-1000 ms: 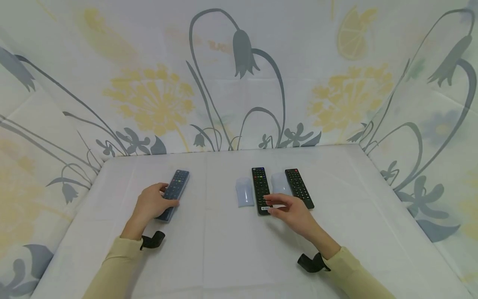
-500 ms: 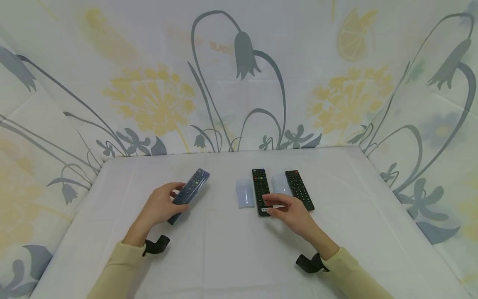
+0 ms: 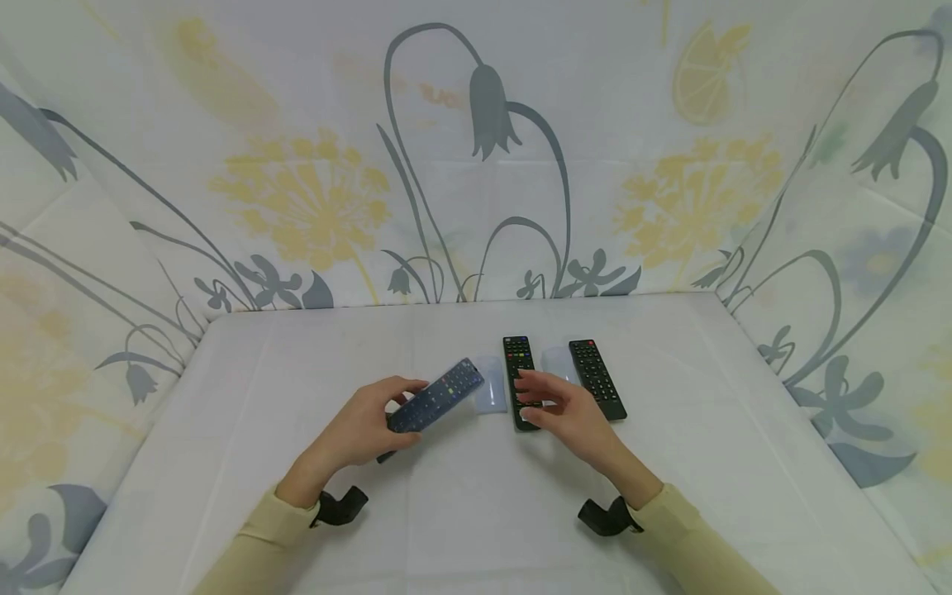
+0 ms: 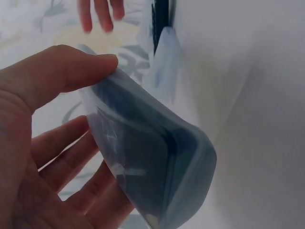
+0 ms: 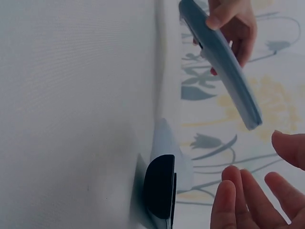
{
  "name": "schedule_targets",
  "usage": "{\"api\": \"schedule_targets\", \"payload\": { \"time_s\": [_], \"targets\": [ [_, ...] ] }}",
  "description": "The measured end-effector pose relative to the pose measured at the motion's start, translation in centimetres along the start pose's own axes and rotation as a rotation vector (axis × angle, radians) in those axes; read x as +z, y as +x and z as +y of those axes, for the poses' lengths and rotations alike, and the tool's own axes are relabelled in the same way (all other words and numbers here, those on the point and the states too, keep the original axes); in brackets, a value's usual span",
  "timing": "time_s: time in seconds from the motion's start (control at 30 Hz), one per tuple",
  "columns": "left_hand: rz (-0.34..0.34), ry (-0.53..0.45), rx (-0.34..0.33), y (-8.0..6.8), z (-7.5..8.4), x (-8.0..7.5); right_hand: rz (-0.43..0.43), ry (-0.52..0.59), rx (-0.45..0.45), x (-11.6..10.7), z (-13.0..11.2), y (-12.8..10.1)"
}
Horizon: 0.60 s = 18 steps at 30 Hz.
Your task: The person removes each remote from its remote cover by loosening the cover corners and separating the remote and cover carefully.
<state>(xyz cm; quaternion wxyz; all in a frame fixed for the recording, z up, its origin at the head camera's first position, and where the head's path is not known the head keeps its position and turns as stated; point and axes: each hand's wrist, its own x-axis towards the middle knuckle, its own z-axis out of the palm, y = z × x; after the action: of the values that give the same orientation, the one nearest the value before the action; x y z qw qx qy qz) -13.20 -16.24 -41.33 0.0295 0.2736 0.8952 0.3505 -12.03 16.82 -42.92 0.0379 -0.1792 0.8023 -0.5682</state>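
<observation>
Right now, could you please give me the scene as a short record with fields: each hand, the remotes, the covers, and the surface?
left hand: holds a covered remote lifted off the table, tilted
right hand: open, over the near end of the middle remote; contact unclear
right remote: lies flat, untouched
covers: one clear cover left of the middle remote, another between the two black remotes
surface: white table

Soft, even, bright light fills the head view, with faint shadows and curved wide-angle edges. Both wrist views are dimmer, greyer and blurred up close.
</observation>
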Motion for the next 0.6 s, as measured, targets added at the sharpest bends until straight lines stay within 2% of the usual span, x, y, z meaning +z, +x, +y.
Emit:
{"api": "schedule_targets", "payload": {
  "time_s": [0.37,0.6],
  "targets": [
    [-0.105,-0.027,0.107,0.9,2.3,1.9,-0.043,0.077,-0.017,0.4,-0.6,0.5],
    [-0.124,-0.037,0.138,1.2,2.9,2.7,-0.081,0.093,-0.034,0.4,-0.7,0.5]
  ]
}}
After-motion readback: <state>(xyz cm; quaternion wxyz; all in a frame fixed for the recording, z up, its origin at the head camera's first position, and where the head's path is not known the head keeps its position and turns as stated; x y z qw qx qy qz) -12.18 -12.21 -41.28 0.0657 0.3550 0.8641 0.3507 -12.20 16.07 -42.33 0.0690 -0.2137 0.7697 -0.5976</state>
